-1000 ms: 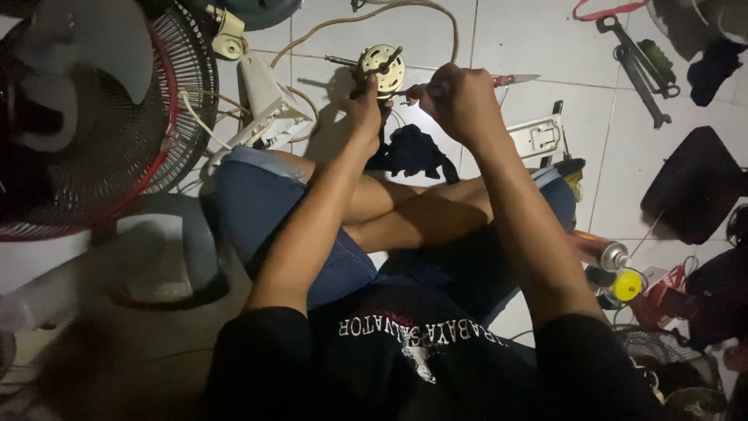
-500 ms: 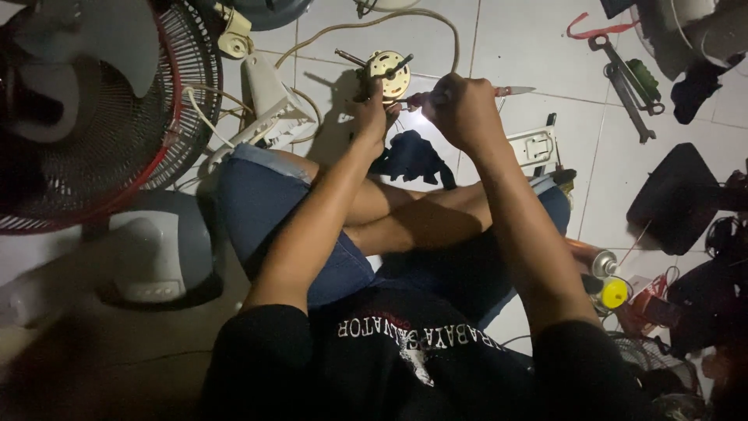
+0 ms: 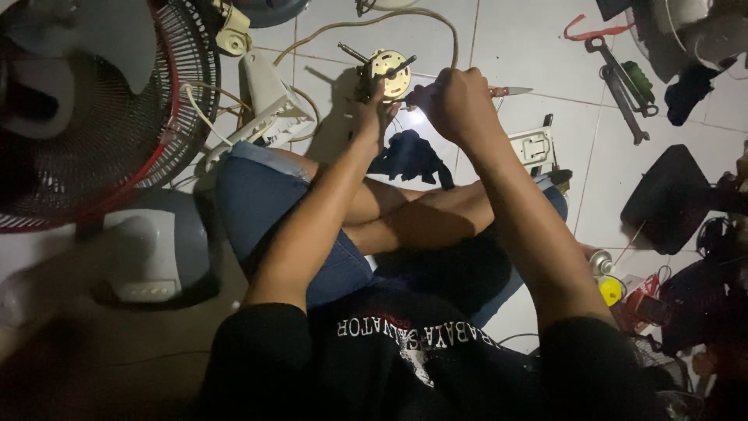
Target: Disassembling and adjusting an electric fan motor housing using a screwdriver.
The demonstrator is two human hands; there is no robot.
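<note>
At upper centre, the left hand [image 3: 372,117] gripped the small, heavy-looking fan motor [image 3: 387,68] underneath; the right hand [image 3: 460,101] clenched a screwdriver [image 3: 506,91].

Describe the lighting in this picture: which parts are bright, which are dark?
Head view: the white floor tiles near the small fan motor are brightly lit, with glare beside the right hand; the lower part and left corner fall into deep shadow.

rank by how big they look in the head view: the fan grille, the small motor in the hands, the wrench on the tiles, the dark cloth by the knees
1. fan grille, far the largest, though cut off by the frame
2. dark cloth
3. wrench and small motor: too close to rank; the wrench is longer but thin, and the left hand partly hides the motor.
</note>
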